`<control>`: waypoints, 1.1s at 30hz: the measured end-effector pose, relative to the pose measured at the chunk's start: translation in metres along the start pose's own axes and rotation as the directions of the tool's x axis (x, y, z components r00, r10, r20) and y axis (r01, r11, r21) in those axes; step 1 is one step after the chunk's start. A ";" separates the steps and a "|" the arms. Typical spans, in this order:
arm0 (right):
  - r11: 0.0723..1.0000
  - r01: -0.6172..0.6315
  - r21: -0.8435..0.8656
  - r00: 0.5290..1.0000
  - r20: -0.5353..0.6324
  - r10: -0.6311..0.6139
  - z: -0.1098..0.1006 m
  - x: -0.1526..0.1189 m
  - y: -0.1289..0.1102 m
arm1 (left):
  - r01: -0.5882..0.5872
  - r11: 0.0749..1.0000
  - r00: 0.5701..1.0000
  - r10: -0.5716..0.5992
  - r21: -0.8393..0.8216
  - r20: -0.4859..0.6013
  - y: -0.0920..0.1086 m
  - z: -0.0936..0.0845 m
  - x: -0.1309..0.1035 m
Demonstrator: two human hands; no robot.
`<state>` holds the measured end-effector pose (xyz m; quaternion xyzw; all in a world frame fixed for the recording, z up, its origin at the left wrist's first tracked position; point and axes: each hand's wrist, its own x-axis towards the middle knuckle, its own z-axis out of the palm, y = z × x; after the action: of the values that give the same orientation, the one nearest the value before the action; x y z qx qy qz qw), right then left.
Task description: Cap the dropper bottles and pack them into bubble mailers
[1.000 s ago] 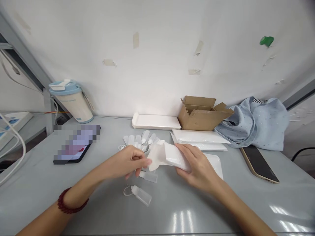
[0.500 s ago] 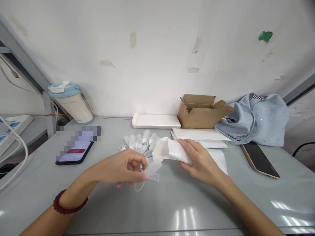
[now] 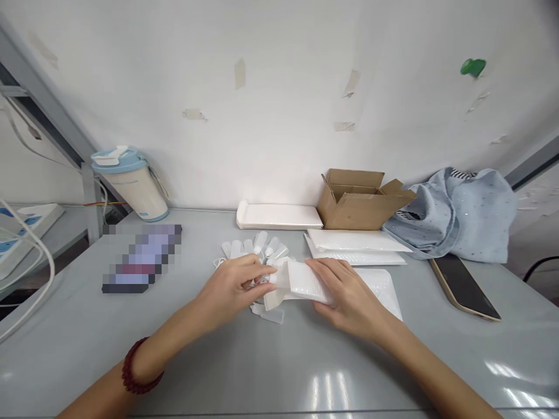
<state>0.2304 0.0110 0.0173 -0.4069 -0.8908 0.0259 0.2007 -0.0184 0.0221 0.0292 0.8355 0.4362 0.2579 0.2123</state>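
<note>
My right hand (image 3: 349, 294) grips a white bubble mailer (image 3: 308, 281) from its right side, thumb below and fingers on top. The mailer's mouth faces left, its flap (image 3: 273, 298) hanging open. At that mouth my left hand (image 3: 233, 288) is closed in a pinch on a small translucent plastic tag (image 3: 273, 279), mostly hidden by fingertips and mailer. Behind my left hand lies a pile of similar translucent tags (image 3: 261, 240), some with white string loops. Another tag (image 3: 268, 314) rests on the table just below the mailer's mouth.
More white bubble mailers (image 3: 358, 240) lie behind my right hand, and one (image 3: 386, 288) beneath it. Along the wall stand a stack of flat white mailers (image 3: 282, 215), an open cardboard box (image 3: 367, 206) and a blue cloth bag (image 3: 471, 215). Phones (image 3: 465, 285) and a tumbler (image 3: 135, 186) flank them.
My left hand has moved up and right, bringing the tag from in front of the mailer to its mouth. The mailer has shifted slightly down and left in my right hand.
</note>
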 end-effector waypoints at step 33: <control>0.988 -0.153 -0.035 0.972 -0.186 0.144 -0.010 0.000 0.015 | 0.051 0.982 0.968 -0.094 0.182 0.234 -0.008 -0.014 -0.003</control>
<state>0.2449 0.0202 0.0235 -0.4778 -0.8360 -0.0184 0.2691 -0.0333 0.0261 0.0345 0.8594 0.4584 0.1071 0.1993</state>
